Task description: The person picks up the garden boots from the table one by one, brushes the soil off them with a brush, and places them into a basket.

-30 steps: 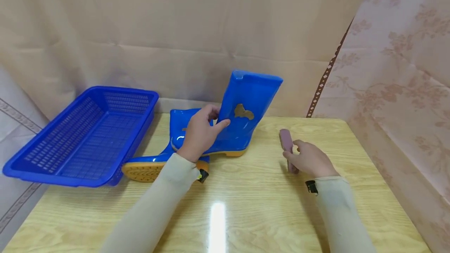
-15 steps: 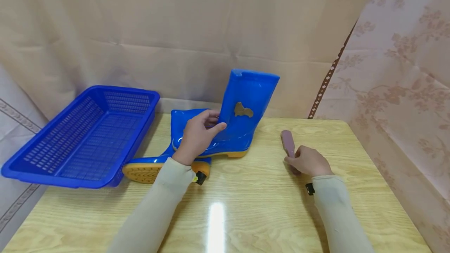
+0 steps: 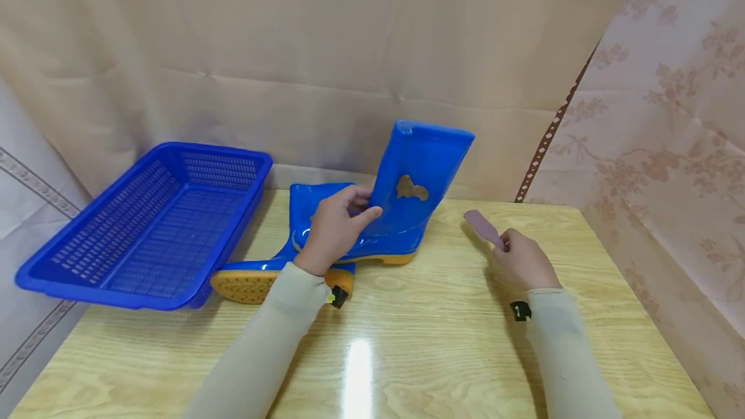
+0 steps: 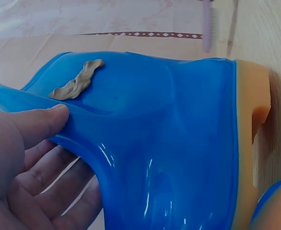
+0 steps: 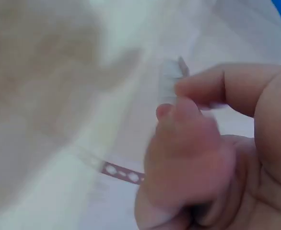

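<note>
Head view: your left grip [image 3: 337, 228] pinches a blue boot [image 3: 401, 220] by its shaft, thumb on the near face, as the boot leans near the middle of the wood-grain surface [image 3: 442, 328], toe over a second boot [image 3: 306, 202]; whether the heel touches down, you cannot tell. Your right grip [image 3: 526, 260] holds a mauve brush [image 3: 483, 227] by its handle. The glossy shaft looks light, tough and flexible, likely to fold or slip under your thumb; the ankle should offer a firmer hold, away from the brown patch [image 3: 411, 188]. Room for moving appears between boot and brush and toward you; a blue basket [image 3: 230, 235] limits the left, a beige curtain [image 3: 302, 31] the back.
</note>
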### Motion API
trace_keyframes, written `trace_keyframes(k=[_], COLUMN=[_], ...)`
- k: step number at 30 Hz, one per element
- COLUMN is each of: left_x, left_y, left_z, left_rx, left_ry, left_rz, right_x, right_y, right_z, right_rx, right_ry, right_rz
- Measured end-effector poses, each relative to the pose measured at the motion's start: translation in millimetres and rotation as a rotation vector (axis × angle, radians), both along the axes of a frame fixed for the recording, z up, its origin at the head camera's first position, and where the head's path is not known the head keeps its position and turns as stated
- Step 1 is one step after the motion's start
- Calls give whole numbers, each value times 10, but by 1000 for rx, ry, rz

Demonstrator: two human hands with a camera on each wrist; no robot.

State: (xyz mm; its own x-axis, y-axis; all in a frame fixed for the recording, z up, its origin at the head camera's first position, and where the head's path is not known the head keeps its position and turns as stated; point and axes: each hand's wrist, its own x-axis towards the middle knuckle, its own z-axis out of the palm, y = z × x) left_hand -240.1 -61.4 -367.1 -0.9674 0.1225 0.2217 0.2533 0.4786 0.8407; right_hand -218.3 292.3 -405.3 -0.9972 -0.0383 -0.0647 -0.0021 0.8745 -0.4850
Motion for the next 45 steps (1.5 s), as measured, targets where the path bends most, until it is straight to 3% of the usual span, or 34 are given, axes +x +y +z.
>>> trace_keyframes(k=[5,9,12,15,18,23,28,40,45], left_x=[-1,-8,-7,0,6,8,2,27,28], left_y=[26,35,24,-2,-18,-38,-46,-60,-34], left_z=[-3,-8,-8,-5,13,18,13,21,31], left_rx=[-13,-5,-7,-16,-27,-38,-48,-88,-110], left_ry=[27,28,12,-10,-25,-16,20,75,77], left_rz=[3,-5,-11,-14,-22,-53,-88,-91,-95], right_x=[156,287,323,304,269,237,214,204,230], right_y=[-81,-235,-396,-547,-631,-693,-731,-801,-800], right_z=[445,717,772,743,672,564,519,480,483], right_rx=[-34,-217,-360,-343,-225,-99,-88,-135,-108], right_ry=[223,500,696,792,789,745,742,753,751], right_rz=[-83,-178,-112,50,181,227,243,231,222])
